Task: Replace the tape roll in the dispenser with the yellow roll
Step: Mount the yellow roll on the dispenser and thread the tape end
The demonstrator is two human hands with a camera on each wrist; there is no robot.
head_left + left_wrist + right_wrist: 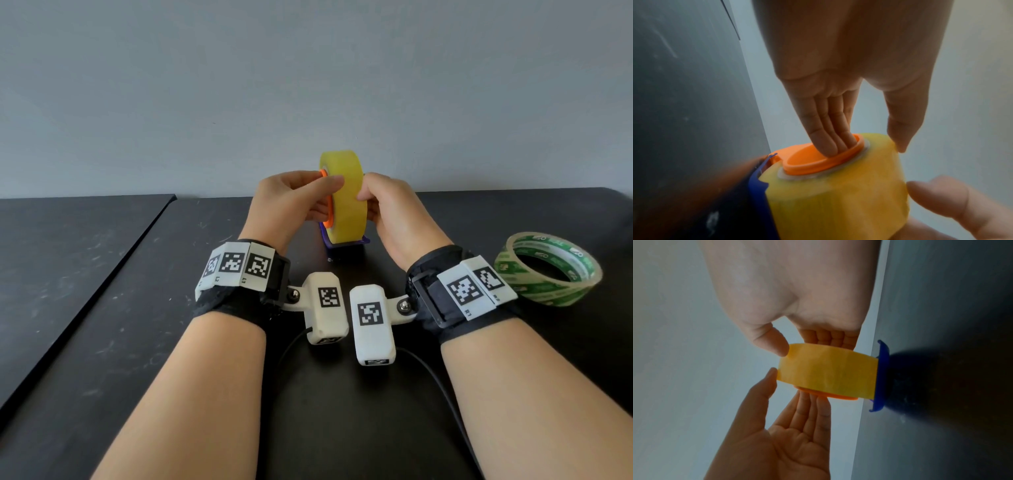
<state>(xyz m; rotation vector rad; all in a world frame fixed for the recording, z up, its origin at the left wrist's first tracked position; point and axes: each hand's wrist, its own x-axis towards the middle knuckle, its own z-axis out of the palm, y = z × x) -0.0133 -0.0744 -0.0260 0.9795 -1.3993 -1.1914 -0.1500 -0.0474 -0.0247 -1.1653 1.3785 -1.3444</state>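
Note:
The yellow tape roll (347,198) stands upright on the blue dispenser (346,244) at the middle of the black table, its core on an orange hub (807,164). My left hand (308,195) has straight fingers (830,139) with their tips pressed into the hollow of the hub, and the thumb tip touches the roll's outer edge. My right hand (376,202) grips the roll from the other side: thumb (774,344) on the rim, fingers behind the far face. In the right wrist view the blue dispenser (882,369) meets the roll's (828,371) lower edge.
A second tape roll (548,270), clear with green print, lies flat on the black table (137,308) just right of my right wrist. A seam runs diagonally across the table's left side. A grey wall rises behind the table's far edge.

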